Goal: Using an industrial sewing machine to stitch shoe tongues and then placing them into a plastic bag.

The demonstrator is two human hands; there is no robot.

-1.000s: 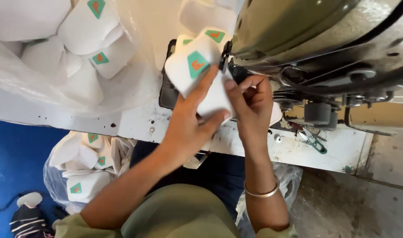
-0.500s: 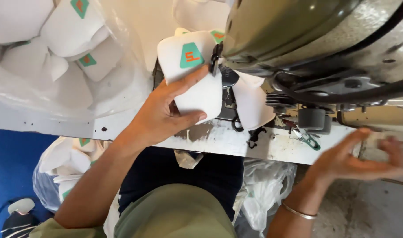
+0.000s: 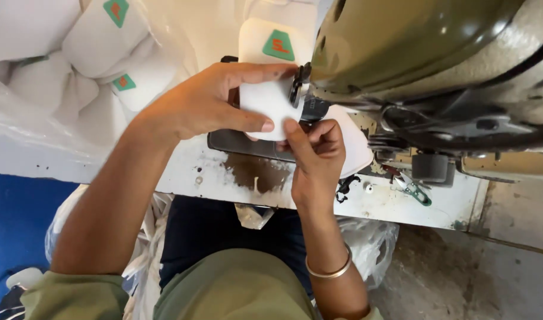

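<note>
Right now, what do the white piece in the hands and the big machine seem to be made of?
White piece: probably soft padded fabric, matte, its edges rounded under the left hand and right hand. Machine: likely painted metal, olive and glossy, with highlights.

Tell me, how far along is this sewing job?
Done, apparently: labelled white pieces piled behind the table. In hand: left hand and right hand hold one white piece at the sewing machine. Left: a bag of pieces beside the knee, seemingly waiting.

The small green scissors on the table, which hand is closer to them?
Right. The right hand is just left of the green scissors, pinching the white fabric piece; the left hand lies farther left, gripping it.
</note>
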